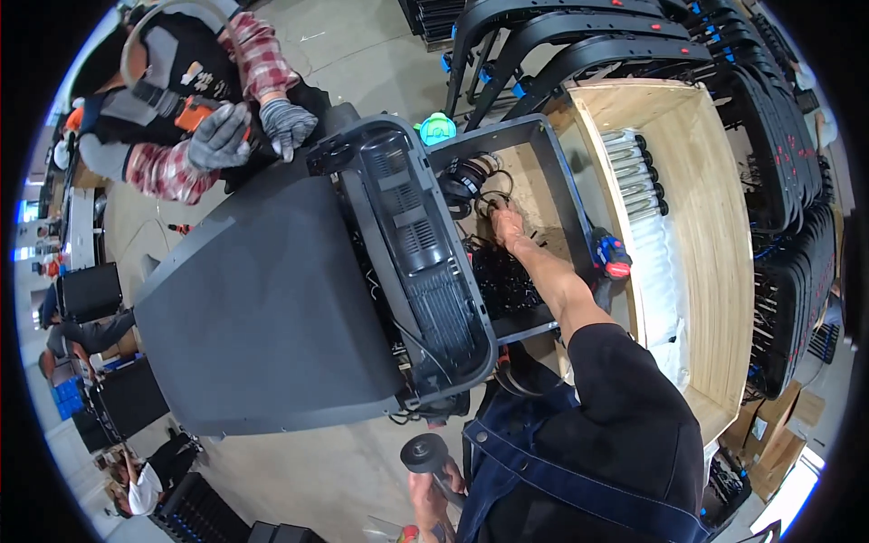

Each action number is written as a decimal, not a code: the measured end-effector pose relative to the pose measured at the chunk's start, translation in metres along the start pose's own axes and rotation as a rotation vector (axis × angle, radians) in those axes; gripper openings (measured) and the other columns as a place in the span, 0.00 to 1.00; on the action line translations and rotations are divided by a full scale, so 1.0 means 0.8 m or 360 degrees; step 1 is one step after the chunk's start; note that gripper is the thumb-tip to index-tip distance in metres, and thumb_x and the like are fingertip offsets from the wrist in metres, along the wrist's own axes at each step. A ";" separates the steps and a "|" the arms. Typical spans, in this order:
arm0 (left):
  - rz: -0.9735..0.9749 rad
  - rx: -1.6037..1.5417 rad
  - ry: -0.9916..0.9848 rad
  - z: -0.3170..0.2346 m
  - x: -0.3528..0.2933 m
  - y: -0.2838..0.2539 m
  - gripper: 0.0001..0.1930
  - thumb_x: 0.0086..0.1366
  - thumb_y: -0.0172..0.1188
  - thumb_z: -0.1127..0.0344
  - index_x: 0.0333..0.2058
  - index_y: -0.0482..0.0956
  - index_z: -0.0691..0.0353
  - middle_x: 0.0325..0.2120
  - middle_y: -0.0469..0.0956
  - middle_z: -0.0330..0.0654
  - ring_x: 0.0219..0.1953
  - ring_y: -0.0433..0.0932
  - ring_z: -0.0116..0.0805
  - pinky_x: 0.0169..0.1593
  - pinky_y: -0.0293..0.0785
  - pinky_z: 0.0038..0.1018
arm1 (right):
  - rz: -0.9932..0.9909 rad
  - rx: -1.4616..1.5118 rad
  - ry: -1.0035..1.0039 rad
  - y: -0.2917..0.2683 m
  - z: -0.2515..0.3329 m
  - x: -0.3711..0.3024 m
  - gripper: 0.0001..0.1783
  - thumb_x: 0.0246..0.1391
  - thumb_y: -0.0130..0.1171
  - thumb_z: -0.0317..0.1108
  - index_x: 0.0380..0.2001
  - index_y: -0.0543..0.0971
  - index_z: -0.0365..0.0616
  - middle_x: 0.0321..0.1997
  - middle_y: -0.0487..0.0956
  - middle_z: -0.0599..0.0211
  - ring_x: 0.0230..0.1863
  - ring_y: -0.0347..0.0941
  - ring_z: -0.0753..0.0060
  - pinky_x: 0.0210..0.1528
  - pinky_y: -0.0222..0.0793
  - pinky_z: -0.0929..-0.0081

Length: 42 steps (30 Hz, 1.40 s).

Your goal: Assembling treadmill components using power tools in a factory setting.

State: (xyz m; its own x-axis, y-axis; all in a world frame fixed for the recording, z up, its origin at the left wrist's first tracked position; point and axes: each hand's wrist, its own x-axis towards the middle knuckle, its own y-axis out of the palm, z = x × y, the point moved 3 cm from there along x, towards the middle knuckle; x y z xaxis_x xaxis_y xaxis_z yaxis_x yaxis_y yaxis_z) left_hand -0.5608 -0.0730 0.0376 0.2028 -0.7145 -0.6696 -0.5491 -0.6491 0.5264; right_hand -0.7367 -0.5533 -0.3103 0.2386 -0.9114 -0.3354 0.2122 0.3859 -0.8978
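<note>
My right hand (507,224) reaches into a dark grey bin (567,181), its fingers closed at a looped black cable (494,192). Coiled black cables (463,181) lie beside it, and a heap of small black parts (511,276) fills the bin's near end. Low in the view, my left hand (427,500) grips a black part with a round disc end (424,452); its exact kind is unclear. Left of the bin stands a large dark grey machine housing (262,299) with a ribbed black open section (421,235).
A wooden crate (729,235) holding chrome rods with black ends (634,172) stands at right. A blue-red power tool (612,253) hangs at the bin's edge. Across the housing, a co-worker's gloved hands (288,125) are near an orange tool (194,114). Black curved frames (579,54) stand behind.
</note>
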 end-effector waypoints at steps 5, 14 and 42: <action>-0.0097 0.0230 -0.0019 -0.023 0.028 0.042 0.25 0.69 0.57 0.49 0.44 0.69 0.71 0.23 0.72 0.50 0.17 0.72 0.37 0.22 0.72 0.31 | -0.0039 -0.0085 -0.0143 -0.023 0.034 -0.025 0.14 0.53 0.58 0.28 0.43 0.82 0.52 0.55 0.78 0.58 0.61 0.71 0.45 0.54 0.74 0.51; 0.0362 0.0588 -0.0031 -0.031 0.074 0.090 0.27 0.72 0.56 0.54 0.61 0.62 0.62 0.29 0.76 0.44 0.18 0.70 0.26 0.22 0.66 0.21 | 0.0260 0.2059 -0.0269 -0.285 0.091 -0.297 0.12 0.64 0.61 0.32 0.44 0.82 0.33 0.31 0.80 0.69 0.33 0.75 0.78 0.42 0.72 0.76; 0.0418 0.0539 0.0433 -0.017 -0.009 0.021 0.33 0.70 0.62 0.49 0.67 0.60 0.54 0.22 0.73 0.37 0.15 0.68 0.22 0.17 0.63 0.19 | -0.0041 0.0972 -0.1296 -0.264 0.235 -0.564 0.15 0.53 0.71 0.32 0.29 0.72 0.42 0.26 0.73 0.67 0.29 0.70 0.66 0.50 0.71 0.62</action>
State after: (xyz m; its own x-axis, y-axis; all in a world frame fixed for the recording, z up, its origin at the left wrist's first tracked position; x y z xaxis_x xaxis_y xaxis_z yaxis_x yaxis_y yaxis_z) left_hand -0.5603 -0.0822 0.0581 0.2014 -0.9137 -0.3529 -0.8329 -0.3494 0.4293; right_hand -0.7111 -0.1965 0.0848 0.7514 -0.6340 0.1827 0.6194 0.5824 -0.5264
